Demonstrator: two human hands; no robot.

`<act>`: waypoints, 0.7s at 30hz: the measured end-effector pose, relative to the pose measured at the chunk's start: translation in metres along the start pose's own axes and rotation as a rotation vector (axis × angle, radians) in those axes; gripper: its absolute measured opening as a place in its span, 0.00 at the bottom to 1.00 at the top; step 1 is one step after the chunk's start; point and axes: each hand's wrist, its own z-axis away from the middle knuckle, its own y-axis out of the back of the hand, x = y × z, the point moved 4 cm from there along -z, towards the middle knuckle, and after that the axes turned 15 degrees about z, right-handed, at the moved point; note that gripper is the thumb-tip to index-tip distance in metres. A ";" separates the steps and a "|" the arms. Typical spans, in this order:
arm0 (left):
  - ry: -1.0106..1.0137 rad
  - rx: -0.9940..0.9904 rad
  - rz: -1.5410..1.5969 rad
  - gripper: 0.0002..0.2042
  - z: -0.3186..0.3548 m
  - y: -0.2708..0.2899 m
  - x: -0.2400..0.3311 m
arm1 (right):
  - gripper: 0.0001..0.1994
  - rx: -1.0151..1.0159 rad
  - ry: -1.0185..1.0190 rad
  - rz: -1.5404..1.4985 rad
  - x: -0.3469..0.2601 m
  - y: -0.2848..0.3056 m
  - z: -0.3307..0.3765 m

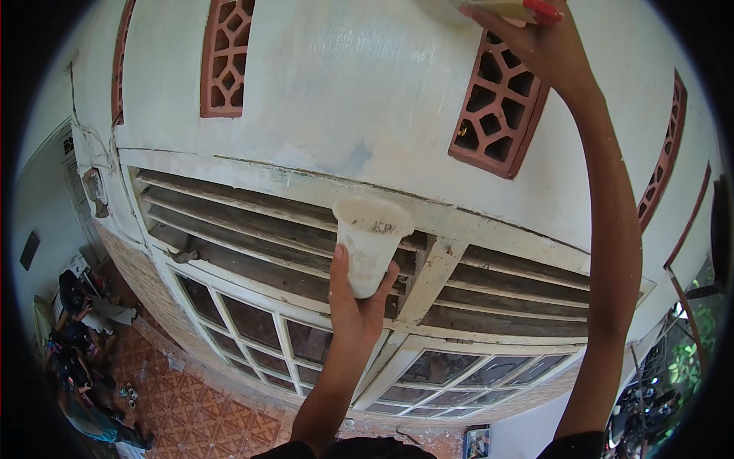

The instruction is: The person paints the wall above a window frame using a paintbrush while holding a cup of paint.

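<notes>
White plastic cup (371, 243) in left hand (356, 307) (right hand (535, 42) high on wall (367, 92))

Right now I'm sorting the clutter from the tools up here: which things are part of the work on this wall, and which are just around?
In use:
- white plastic cup, held in the left hand
- red-handled tool, pressed to the white wall by the right hand

Just around:
- brick vent blocks
- wooden louvres
- glazed window panes
- things on the tiled floor
</notes>
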 end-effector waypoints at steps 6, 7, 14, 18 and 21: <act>0.011 0.129 -0.131 0.22 0.048 0.050 0.020 | 0.11 -0.262 0.470 0.398 -0.073 -0.035 0.065; 0.012 0.128 -0.127 0.22 0.055 0.058 0.023 | 0.11 -0.218 0.503 0.298 -0.086 -0.036 0.082; 0.056 0.291 -0.161 0.21 0.089 0.098 0.033 | 0.11 -0.278 0.012 -0.375 -0.057 -0.036 0.108; 0.077 0.371 -0.150 0.20 0.094 0.107 0.032 | 0.11 -0.274 -0.093 -0.382 -0.035 -0.047 0.064; 0.074 0.402 -0.148 0.20 0.093 0.111 0.033 | 0.10 -0.095 -0.056 -0.021 -0.014 -0.019 0.018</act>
